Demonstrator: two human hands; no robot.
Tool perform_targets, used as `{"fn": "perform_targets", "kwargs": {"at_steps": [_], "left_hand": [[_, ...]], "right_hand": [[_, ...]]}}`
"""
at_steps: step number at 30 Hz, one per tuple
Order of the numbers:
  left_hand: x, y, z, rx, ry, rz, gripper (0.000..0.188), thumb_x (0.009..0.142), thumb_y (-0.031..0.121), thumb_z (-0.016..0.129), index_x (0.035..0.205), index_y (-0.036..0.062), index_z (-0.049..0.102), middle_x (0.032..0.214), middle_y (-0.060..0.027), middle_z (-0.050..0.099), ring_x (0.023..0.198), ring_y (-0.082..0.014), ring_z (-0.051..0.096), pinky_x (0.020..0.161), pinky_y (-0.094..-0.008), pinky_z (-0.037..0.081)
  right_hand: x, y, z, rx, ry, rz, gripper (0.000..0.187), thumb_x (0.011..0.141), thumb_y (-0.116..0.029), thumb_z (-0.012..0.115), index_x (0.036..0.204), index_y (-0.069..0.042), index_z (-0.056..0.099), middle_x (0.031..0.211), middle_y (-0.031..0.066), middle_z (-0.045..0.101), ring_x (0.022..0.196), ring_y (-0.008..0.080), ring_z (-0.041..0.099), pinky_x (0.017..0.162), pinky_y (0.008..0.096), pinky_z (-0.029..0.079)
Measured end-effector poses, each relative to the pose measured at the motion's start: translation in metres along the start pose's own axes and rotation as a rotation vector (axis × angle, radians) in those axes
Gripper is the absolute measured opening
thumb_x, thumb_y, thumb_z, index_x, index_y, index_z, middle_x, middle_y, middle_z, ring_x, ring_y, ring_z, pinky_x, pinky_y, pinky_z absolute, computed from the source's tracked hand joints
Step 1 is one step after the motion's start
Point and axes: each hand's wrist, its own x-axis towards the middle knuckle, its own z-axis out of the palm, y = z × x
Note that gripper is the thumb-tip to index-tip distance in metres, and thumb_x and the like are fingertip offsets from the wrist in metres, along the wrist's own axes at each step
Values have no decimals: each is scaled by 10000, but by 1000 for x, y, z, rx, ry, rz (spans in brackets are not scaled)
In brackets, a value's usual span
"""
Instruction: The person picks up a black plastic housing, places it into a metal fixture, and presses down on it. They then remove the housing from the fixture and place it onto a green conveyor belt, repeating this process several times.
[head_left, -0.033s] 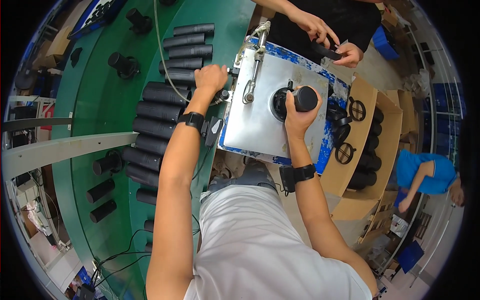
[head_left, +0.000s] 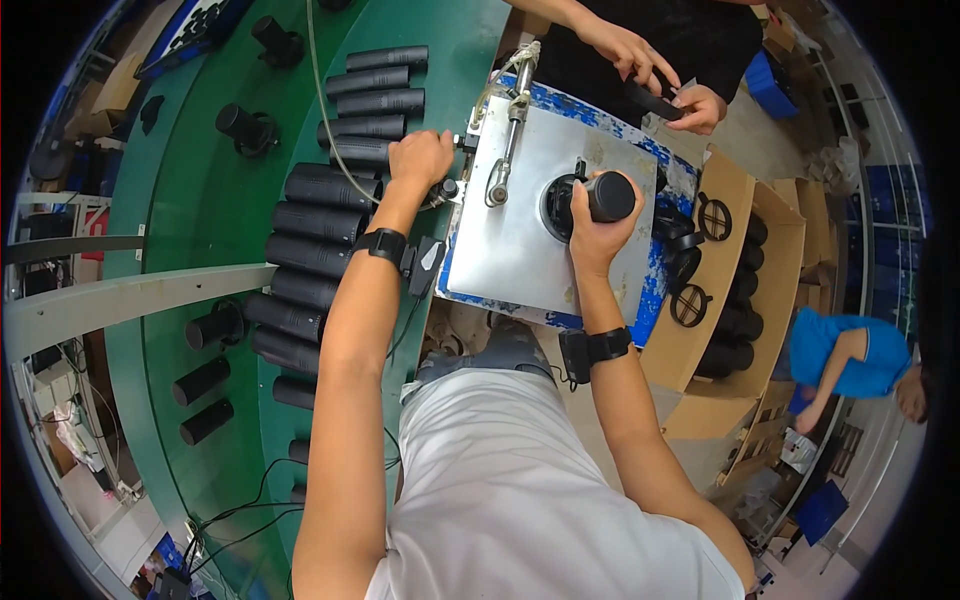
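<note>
My right hand (head_left: 595,215) is closed around a black cylinder (head_left: 615,196) that lies on its side in a round black holder (head_left: 556,207) on a metal plate (head_left: 530,270) with blue-stained edges. My left hand (head_left: 420,158) is curled over the plate's left edge, beside a small black knob (head_left: 448,188) and a silver clamp lever (head_left: 506,150). Both wrists wear black bands. Rows of black cylinders (head_left: 310,250) lie on the green belt (head_left: 200,200) just left of my left forearm.
A cardboard box (head_left: 770,250) to the right holds black cylinders and round caps. Across the plate another person's hands (head_left: 650,85) hold a black part. A person in blue (head_left: 850,360) bends at far right. A grey rail (head_left: 130,295) crosses the belt.
</note>
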Motion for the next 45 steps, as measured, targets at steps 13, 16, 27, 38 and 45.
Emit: {"fn": "perform_targets", "kwargs": {"at_steps": [13, 16, 27, 38, 45], "left_hand": [[-204, 17, -131, -622, 739, 517, 512, 779, 282, 690, 1197, 19, 556, 1192, -173, 572, 1204, -346, 483, 1024, -457, 346], [-258, 37, -142, -466, 704, 577, 635, 694, 312, 755, 1211, 10, 545, 1150, -169, 588, 1150, -340, 531, 1009, -474, 354], [-377, -132, -102, -892, 1270, -501, 536, 707, 229, 812, 1083, -13, 516, 857, -74, 662, 757, -168, 631, 700, -308, 502], [-340, -321, -23, -551, 1312, -695, 677, 662, 220, 853, 1197, 12, 493, 1037, -180, 659, 982, -333, 646, 851, -389, 506], [-327, -335, -56, -347, 1392, -687, 497, 867, 348, 649, 1201, -3, 535, 1081, -206, 614, 995, -364, 603, 850, -411, 483]], "right_hand": [[70, -186, -8, 442, -85, -325, 657, 805, -401, 749, 1194, 29, 440, 1029, 161, 571, 920, 224, 567, 843, 349, 490], [19, -197, 18, 619, -567, -81, 704, 761, -419, 784, 1193, 28, 453, 1062, 158, 565, 968, 265, 566, 906, 407, 458], [-81, -218, 83, 327, -1564, -307, 749, 684, -226, 775, 1325, -12, 453, 1410, 194, 410, 1308, 335, 405, 1071, 425, 326], [-95, -151, 71, 170, -1567, 225, 453, 859, -84, 628, 1280, -19, 474, 1314, 117, 521, 1259, 210, 463, 1005, 337, 380], [-98, -137, 63, 108, -1524, 267, 455, 855, -106, 642, 1274, -38, 477, 1277, 98, 546, 1207, 193, 500, 965, 315, 394]]}}
